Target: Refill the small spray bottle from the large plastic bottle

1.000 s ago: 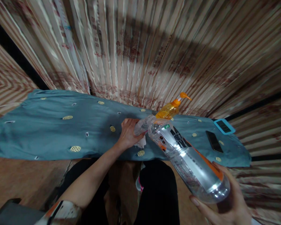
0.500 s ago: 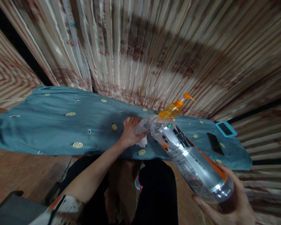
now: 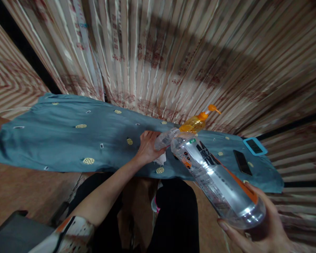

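Phone [image 3: 242, 162] beside blue device [image 3: 255, 146]; labelled bottle [image 3: 221, 182], clasped in right grip [image 3: 268, 225], partly blocks pump bottle [image 3: 194, 123]; left grip [image 3: 148, 148] clutches clear container [image 3: 165, 139].

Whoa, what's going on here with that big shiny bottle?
A person's right hand holds the big bottle, tilted, near its base. Their left hand grips a clear plastic piece by the bottle's other end, with something white showing below. A pump bottle is just behind, and a phone lies on the blue-green cloth.
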A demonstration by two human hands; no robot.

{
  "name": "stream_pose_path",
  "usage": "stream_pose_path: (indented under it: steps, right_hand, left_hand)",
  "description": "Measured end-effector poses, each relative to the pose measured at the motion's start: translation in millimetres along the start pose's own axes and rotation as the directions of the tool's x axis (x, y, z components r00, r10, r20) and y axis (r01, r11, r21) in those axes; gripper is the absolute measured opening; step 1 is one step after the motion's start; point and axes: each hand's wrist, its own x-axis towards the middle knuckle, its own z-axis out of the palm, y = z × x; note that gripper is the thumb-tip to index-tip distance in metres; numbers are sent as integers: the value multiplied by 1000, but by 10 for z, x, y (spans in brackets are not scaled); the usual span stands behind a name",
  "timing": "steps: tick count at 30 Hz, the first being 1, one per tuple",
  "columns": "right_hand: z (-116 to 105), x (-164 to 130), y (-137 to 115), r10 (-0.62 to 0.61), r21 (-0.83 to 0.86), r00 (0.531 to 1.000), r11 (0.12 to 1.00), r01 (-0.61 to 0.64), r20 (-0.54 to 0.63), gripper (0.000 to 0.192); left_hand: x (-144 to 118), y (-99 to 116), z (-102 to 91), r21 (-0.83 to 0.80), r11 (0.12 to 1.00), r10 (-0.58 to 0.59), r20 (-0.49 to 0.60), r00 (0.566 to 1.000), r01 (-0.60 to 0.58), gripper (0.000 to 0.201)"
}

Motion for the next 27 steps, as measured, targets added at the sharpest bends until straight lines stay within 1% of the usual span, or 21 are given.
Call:
stream_pose_path:
  steps: [4,8,11,13,15,17,20,21,23,27]
  right_hand:
    - [-20,-2,43,-16,-27,1000,1000,16,3,101]
    - [8,-7,-1,54,22,998,998,-54,8,104]
    - [41,-4,-68,115,49,993,992,-113,-37,103]
    - [46,0,-82,84,24,995,996,-83,-52,101]
    - [32,1,-52,-3,-35,999,999,2,-39,101]
    - [8,-3,4,-28,-60,999,998,26,-27,101]
    - [-10,-11,50,36,-20,999,999,-36,-18,102]
    - [-5,-11,40,33,-7,999,999,-33,-13,103]
    - [23,-8,-20,31,12,999,999,-30,-22,102]
    - [94,10,-192,131,61,988,990,-126,-87,98]
  left_hand:
    - [0,1,-7,5,1000,-3,7,1000,3,46]
    - [0,6,-11,4,1000,-4,5,1000,4,47]
    - [0,11,-13,4,1000,-7,5,1000,7,48]
    - [0,15,-14,5,1000,-9,8,1000,9,48]
    - [-1,18,-14,8,1000,-12,10,1000,12,48]
    - [-1,18,-13,12,1000,-12,11,1000,12,48]
    - [-2,15,-7,11,1000,-8,6,1000,8,48]
    - [-1,13,-6,10,1000,-7,4,1000,7,48]
    - [0,10,-3,6,1000,-7,3,1000,7,47]
    - [3,15,-7,9,1000,-19,4,1000,19,48]
